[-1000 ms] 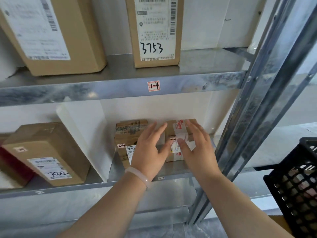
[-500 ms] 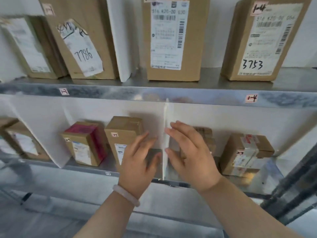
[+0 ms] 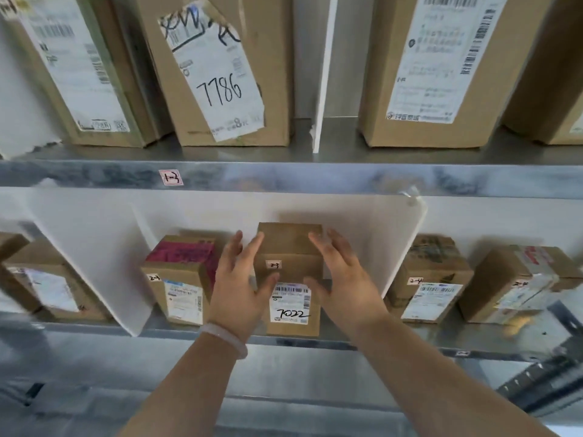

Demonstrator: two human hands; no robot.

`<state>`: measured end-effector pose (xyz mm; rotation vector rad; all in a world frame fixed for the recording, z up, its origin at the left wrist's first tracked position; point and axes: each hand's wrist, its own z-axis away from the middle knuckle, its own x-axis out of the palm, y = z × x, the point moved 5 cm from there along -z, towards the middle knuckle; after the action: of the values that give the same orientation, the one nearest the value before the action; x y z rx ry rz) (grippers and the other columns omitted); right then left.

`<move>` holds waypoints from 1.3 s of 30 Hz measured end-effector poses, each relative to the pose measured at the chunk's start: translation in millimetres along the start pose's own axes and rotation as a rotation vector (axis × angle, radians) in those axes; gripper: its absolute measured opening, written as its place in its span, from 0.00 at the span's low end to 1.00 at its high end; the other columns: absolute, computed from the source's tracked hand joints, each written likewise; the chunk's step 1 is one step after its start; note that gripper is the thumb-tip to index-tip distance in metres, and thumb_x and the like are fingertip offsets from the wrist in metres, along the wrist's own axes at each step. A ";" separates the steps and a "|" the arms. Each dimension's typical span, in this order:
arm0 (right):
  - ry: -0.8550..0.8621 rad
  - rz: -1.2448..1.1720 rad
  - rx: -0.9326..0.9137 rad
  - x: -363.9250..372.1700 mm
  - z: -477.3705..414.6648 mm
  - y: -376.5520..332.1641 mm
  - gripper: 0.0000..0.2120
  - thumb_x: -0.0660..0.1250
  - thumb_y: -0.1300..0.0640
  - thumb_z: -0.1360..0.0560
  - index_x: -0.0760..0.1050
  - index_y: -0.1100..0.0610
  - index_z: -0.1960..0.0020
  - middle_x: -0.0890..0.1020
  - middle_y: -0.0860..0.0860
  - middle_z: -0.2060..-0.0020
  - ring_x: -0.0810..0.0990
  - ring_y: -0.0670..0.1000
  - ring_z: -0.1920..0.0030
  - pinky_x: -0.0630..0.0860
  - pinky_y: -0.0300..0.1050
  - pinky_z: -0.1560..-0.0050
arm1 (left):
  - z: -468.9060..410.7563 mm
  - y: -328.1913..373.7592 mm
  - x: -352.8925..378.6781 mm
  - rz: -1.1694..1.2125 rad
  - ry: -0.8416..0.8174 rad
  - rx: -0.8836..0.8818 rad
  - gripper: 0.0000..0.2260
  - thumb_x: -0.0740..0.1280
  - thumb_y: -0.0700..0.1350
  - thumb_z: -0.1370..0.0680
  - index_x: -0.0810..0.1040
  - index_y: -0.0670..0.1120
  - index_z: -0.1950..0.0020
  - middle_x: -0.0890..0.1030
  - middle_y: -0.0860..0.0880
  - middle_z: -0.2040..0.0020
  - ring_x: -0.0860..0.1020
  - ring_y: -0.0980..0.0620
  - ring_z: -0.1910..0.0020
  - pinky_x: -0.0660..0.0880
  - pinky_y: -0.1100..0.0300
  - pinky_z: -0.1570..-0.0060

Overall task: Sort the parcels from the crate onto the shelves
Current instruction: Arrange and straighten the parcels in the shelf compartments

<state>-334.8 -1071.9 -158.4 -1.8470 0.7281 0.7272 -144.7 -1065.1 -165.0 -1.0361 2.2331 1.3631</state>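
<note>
both hands (image 3: 241, 288) (image 3: 342, 287) flank a matte cardboard parcel (image 3: 291, 263) — boxy, square-edged.

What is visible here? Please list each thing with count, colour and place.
shelves: two, grey metal, upper and lower
large boxes: at least four, brown, on upper shelf
parcel 7022: one, brown, lower shelf, centre
other parcels: at least four, brown, one red-topped, lower shelf
dividers: at least three, white, between boxes
tag 1-3: one, white-red, upper shelf edge
bracelet: one, pale, left wrist
left hand: open, left of parcel 7022
right hand: open, right of it
</note>
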 end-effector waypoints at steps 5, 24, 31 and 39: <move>0.129 -0.156 0.002 17.3 -10.8 5.4 0.33 0.72 0.59 0.28 0.62 0.41 0.29 0.60 0.45 0.25 0.65 0.47 0.29 0.78 0.55 0.44 | -14.7 -12.8 10.1 0.128 -0.040 0.122 0.27 0.75 0.41 0.27 0.72 0.50 0.29 0.73 0.47 0.33 0.66 0.64 0.35 0.59 0.78 0.36; 0.159 -0.053 0.087 18.4 -28.1 7.4 0.33 0.71 0.57 0.26 0.61 0.42 0.26 0.58 0.43 0.24 0.59 0.39 0.28 0.69 0.47 0.32 | -42.8 -26.4 31.8 0.230 -0.071 0.172 0.27 0.75 0.39 0.26 0.71 0.46 0.29 0.73 0.43 0.32 0.66 0.59 0.34 0.61 0.76 0.34; 0.313 0.111 -0.006 4.5 -16.5 -18.9 0.37 0.73 0.50 0.29 0.58 0.43 0.25 0.62 0.46 0.26 0.63 0.51 0.28 0.71 0.52 0.35 | -35.8 -38.5 6.5 0.218 -0.104 0.225 0.33 0.74 0.47 0.25 0.62 0.55 0.24 0.68 0.47 0.27 0.67 0.51 0.28 0.75 0.45 0.38; 0.460 0.088 -0.509 39.7 -21.0 -102.2 0.20 0.72 0.55 0.27 0.75 0.59 0.37 0.76 0.57 0.38 0.74 0.57 0.37 0.70 0.54 0.35 | -23.4 -88.8 -64.3 -0.005 0.104 0.258 0.21 0.67 0.54 0.25 0.75 0.49 0.32 0.76 0.46 0.34 0.74 0.46 0.36 0.71 0.50 0.36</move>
<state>-229.3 -1063.3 -123.1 -2.5071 0.9860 0.5793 -34.3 -1083.6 -170.8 -1.0399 2.4005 1.0050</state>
